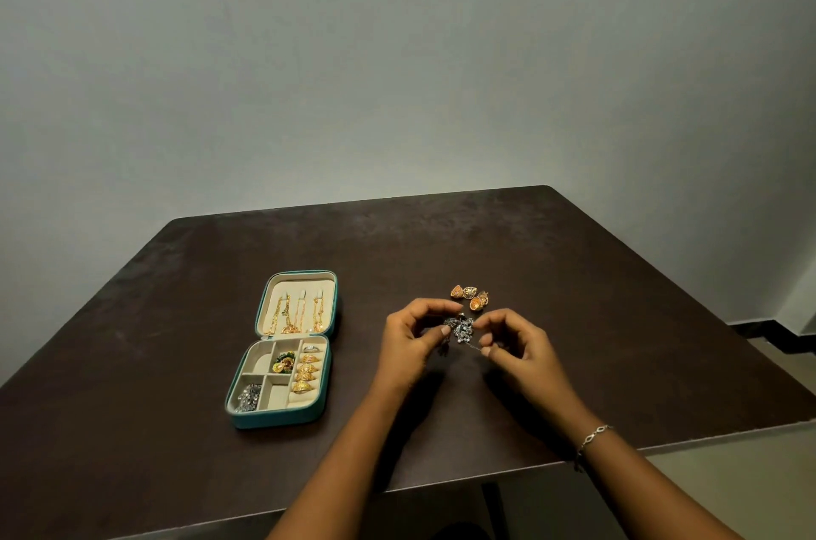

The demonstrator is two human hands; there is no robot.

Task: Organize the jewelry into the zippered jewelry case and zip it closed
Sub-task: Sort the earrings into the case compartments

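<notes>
Nearest to me on the counter [574,252], at my left side, the open jewelry case [273,420] holds one silver cluster [249,397], one green-and-gold piece [283,363], four gold rings [307,371] and one silver ring [310,348]. Further out, my left hand [410,345] and right hand [516,345] both pinch one silver ornament [461,327] between them. I judge I am untangling it. Next it must travel gently to a free compartment. Beyond lie gold earrings [470,296], three or four. Three gold chains [300,314] hang in the lid [304,285].
</notes>
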